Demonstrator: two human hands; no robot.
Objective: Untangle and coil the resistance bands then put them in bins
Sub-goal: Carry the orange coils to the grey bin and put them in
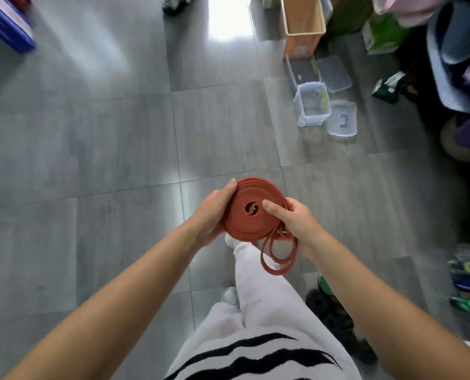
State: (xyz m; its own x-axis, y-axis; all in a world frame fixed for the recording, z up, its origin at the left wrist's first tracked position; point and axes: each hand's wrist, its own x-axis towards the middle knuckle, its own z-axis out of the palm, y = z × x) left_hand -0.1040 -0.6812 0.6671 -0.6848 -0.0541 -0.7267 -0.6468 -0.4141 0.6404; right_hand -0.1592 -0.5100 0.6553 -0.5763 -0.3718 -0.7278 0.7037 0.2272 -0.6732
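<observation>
Place: home exercise and storage corner.
Floor: large grey tiles (118, 133).
Gear: rolled mats (436, 58), dark weights (338, 319).
Storage: clear bins (313, 102) on floor.

You see a rust-red band (251, 212), grey floor (91, 146), orange bin (303, 21) upper right, white trousers (261, 305), black-striped top (258, 357).

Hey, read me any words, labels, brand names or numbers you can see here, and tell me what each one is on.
No text can be read anywhere in this view.
Red band: no print shows.
Green box: markings too blurred to read.
Clear bin: the label-like things inside are too small to read.
Dark packet: white patch, blurred, unreadable.
</observation>
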